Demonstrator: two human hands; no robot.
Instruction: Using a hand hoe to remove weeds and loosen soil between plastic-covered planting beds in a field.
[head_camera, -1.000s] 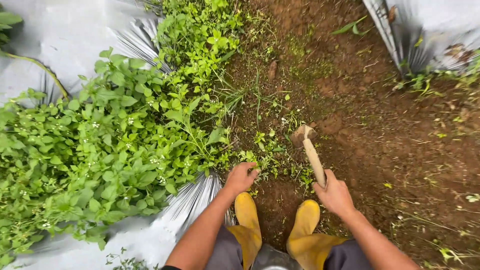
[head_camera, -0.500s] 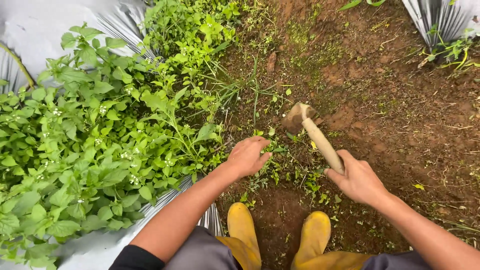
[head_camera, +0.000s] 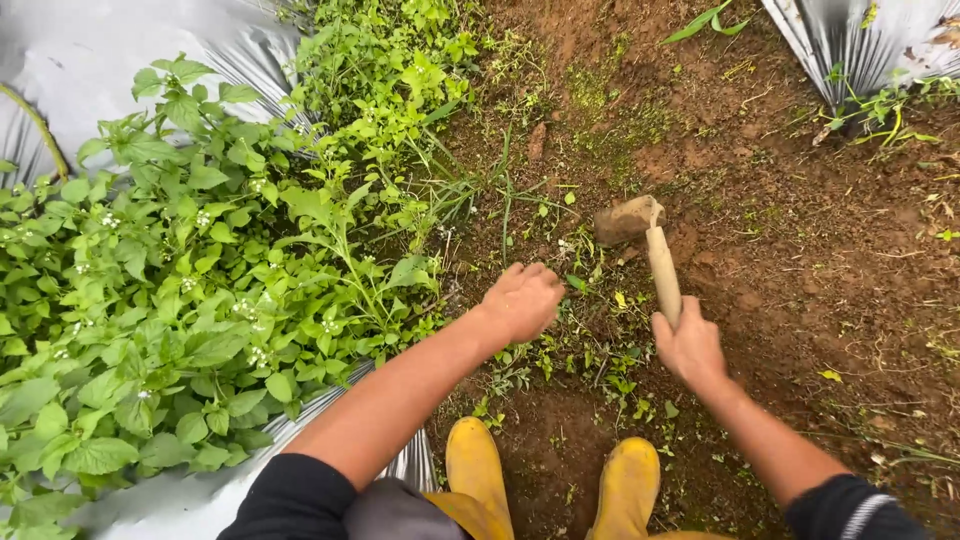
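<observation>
My right hand (head_camera: 688, 345) grips the pale wooden handle of a small hand hoe (head_camera: 640, 240), whose muddy blade rests on the brown soil ahead of me. My left hand (head_camera: 522, 300) reaches down into low weeds (head_camera: 575, 345) between the hoe and a dense patch of green leafy plants (head_camera: 200, 290), fingers curled downward at the ground; whether it clutches any weeds is hidden. Both forearms stretch forward from dark sleeves. Below them stand my two yellow rubber boots (head_camera: 478, 470) on the soil.
Silver plastic mulch sheeting (head_camera: 70, 60) covers the bed at the left, under the leafy plants, and another sheet (head_camera: 860, 40) lies at the top right. A furrow of bare brown earth (head_camera: 800, 250) with scattered small weeds runs between them.
The view has drawn closer to the ground. My left hand has reached further forward into the weeds, and my right hand has carried the hoe forward along the furrow.
</observation>
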